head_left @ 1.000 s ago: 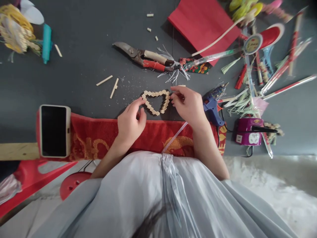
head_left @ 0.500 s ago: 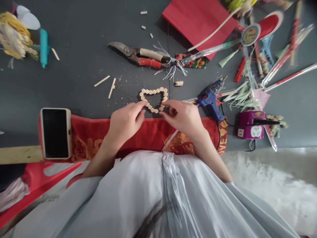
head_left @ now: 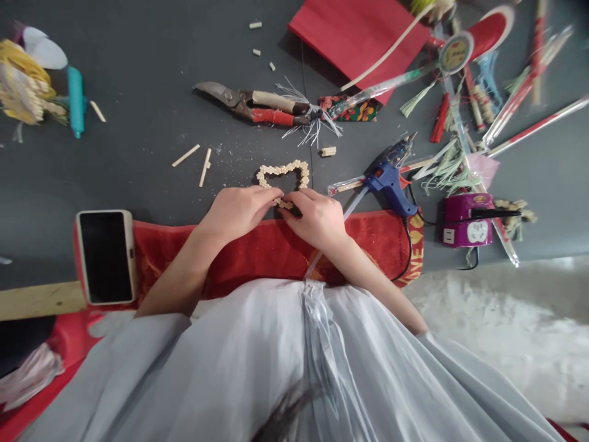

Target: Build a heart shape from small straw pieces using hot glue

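A heart-shaped outline of small pale pieces (head_left: pixel 304 175) lies on the grey table with its point toward me. My left hand (head_left: pixel 242 212) is closed, thumb and fingers pinching the heart's lower left side. From the other side my right hand (head_left: pixel 317 218) pinches it near the point, with fingertips almost meeting those of the left. My fingers hide part of the heart's lower edge. Just right of my right hand is a blue glue gun (head_left: pixel 389 178) with a clear glue stick in its back. A short bundle of sticks (head_left: pixel 328 151) lies beyond my right hand.
Pruning shears (head_left: pixel 257 107) lie beyond the heart, by a red paper sheet (head_left: pixel 363 37). A phone (head_left: pixel 105 256) rests at left on a red cloth (head_left: pixel 165 245). A purple power socket (head_left: pixel 467 220) and a ribbon spool (head_left: pixel 476 44) are at right.
Both hands have come closer together at the heart's lower point and now cover more of it. My right hand has moved left. The view has shifted slightly.
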Tool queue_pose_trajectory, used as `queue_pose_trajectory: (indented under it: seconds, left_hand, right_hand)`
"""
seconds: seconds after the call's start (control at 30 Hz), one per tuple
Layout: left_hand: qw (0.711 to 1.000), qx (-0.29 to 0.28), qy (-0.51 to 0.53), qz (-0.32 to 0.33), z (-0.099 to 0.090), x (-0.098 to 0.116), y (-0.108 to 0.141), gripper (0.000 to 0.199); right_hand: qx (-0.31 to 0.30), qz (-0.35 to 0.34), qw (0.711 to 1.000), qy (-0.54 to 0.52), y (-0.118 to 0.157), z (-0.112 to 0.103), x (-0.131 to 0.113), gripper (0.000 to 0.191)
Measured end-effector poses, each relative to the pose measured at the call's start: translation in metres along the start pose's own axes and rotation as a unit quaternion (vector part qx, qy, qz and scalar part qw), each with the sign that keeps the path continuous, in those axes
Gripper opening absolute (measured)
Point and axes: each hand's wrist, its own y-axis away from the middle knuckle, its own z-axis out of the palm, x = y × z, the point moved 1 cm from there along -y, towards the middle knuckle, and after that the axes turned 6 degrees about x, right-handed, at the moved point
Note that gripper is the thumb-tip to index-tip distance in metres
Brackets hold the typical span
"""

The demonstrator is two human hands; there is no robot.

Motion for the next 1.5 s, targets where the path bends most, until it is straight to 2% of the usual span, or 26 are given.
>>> queue_pose_trajectory:
  seconds: [0.23,0.63,0.87,1.23,1.5]
  left_hand:
    - [1.000,0.022,0.004,0.022,0.009,-0.007,-0.002,0.034]
    - [0.999,0.046,0.014,0.021,0.017,-0.011,-0.002,0.033]
    - [0.997,0.057,0.044,0.023,0.019,-0.014,-0.002,0.034]
    - [0.993,0.100,0.037,0.060,0.024,-0.018,-0.001,0.033]
    - [0.991,0.109,0.034,0.065,0.024,-0.018,-0.001,0.031]
  right_hand:
    - [0.033,0.000,0.999,-0.007,0.002,0.009,-0.001,0.023]
    - [0.060,-0.012,0.998,-0.026,0.003,0.012,0.004,0.024]
    - [0.055,0.008,0.998,-0.032,0.003,0.011,0.002,0.024]
    - [0.117,-0.018,0.993,-0.024,0.004,0.018,0.001,0.023]
    - [0.117,-0.026,0.992,-0.023,0.006,0.017,0.006,0.021]
